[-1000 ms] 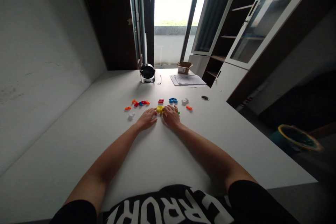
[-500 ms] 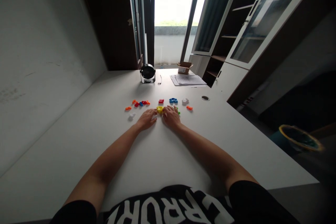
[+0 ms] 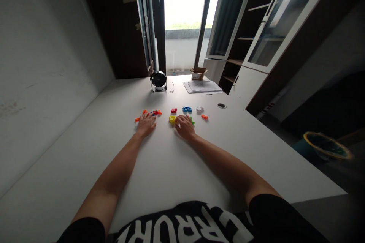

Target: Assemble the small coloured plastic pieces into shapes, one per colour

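Observation:
Small coloured plastic pieces lie on the white table (image 3: 159, 182). My left hand (image 3: 146, 125) reaches over the left group, palm down with its fingers apart; what lies under it is hidden. Beside its fingertips are an orange piece (image 3: 137, 119) and a row of red, blue and orange pieces (image 3: 156, 112). My right hand (image 3: 185, 127) is curled, its fingers on the right side of a yellow piece (image 3: 172, 120). A green piece (image 3: 192, 121) shows partly behind that hand. Just beyond are a red piece (image 3: 173, 110) and a blue piece (image 3: 186, 109).
A white piece (image 3: 200, 109) and an orange piece (image 3: 204, 117) lie to the right, near a round cable hole (image 3: 221, 105). Farther back stand a small black fan-like device (image 3: 158, 80), papers (image 3: 203, 87) and an open cardboard box (image 3: 199, 73).
My left hand has moved left, away from the yellow piece, and now covers the spot where a white piece lay. My right hand stays by the yellow piece. The view has shifted slightly.

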Demonstrator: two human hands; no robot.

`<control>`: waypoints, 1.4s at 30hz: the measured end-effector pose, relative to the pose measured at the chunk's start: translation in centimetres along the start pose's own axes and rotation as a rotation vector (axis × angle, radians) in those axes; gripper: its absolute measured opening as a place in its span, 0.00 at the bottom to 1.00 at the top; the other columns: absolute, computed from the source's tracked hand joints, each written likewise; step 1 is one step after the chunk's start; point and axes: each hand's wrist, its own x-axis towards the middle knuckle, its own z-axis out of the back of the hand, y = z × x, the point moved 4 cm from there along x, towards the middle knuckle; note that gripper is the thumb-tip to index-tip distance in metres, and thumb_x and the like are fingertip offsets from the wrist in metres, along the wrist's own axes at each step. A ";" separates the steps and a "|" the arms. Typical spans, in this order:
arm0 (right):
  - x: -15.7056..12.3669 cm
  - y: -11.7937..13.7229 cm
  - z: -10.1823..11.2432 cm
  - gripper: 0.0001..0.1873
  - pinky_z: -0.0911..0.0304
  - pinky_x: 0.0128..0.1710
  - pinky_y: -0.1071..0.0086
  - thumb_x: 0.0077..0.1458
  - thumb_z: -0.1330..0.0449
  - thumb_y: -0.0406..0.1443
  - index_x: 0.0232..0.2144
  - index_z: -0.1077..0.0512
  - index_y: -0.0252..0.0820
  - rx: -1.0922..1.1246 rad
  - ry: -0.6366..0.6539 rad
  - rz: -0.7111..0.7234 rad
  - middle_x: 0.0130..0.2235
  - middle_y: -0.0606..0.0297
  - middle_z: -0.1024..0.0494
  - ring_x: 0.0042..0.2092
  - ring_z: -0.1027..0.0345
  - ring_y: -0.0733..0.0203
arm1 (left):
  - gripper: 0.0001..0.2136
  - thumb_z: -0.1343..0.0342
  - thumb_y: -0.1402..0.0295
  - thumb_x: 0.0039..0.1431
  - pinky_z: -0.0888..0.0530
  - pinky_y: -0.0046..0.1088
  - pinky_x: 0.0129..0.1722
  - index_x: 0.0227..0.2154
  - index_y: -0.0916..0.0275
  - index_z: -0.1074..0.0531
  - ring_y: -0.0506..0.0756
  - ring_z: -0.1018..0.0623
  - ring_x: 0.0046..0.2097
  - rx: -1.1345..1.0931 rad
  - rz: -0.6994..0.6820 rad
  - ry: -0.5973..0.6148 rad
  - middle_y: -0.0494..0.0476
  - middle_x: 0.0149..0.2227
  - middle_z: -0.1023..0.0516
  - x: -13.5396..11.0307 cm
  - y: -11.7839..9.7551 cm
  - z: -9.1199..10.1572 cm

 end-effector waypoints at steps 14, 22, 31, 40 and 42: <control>0.1 0.4 0.1 0.06 0.49 0.63 0.53 0.63 0.44 0.34 0.37 0.26 0.46 0.049 -0.023 0.074 0.48 0.60 0.22 0.52 0.35 0.52 | 0.20 0.49 0.79 0.57 0.32 0.45 0.61 0.50 0.59 0.25 0.62 0.27 0.56 -0.098 -0.109 -0.057 0.61 0.53 0.23 -0.3 -1.3 -0.1; 0.0 1.0 0.6 0.09 0.45 0.60 0.56 0.64 0.45 0.34 0.37 0.25 0.46 0.049 0.023 0.074 0.47 0.60 0.22 0.51 0.35 0.53 | 0.19 0.47 0.77 0.56 0.29 0.43 0.57 0.49 0.59 0.24 0.62 0.26 0.55 -0.145 -0.150 0.032 0.61 0.52 0.23 -0.7 -2.4 -0.3; 0.0 1.1 0.6 0.10 0.41 0.55 0.57 0.65 0.46 0.35 0.37 0.24 0.46 0.075 0.027 0.076 0.44 0.59 0.22 0.49 0.34 0.52 | 0.09 0.42 0.71 0.57 0.26 0.40 0.50 0.41 0.58 0.23 0.61 0.24 0.49 -0.210 -0.105 0.010 0.59 0.44 0.21 -0.9 -2.7 0.4; -0.1 1.6 1.3 0.10 0.42 0.53 0.58 0.67 0.45 0.40 0.44 0.26 0.45 0.092 -0.026 0.048 0.47 0.60 0.22 0.50 0.32 0.51 | 0.06 0.45 0.68 0.64 0.26 0.38 0.46 0.41 0.59 0.27 0.58 0.22 0.41 -0.287 -0.217 -0.149 0.57 0.37 0.22 -1.7 -6.6 1.5; -0.1 1.5 1.4 0.10 0.41 0.52 0.58 0.66 0.45 0.42 0.43 0.26 0.46 0.081 -0.027 0.030 0.47 0.60 0.22 0.49 0.32 0.51 | 0.05 0.45 0.67 0.65 0.26 0.38 0.46 0.41 0.59 0.27 0.58 0.23 0.41 -0.281 -0.247 -0.145 0.57 0.37 0.22 -1.9 -7.3 1.7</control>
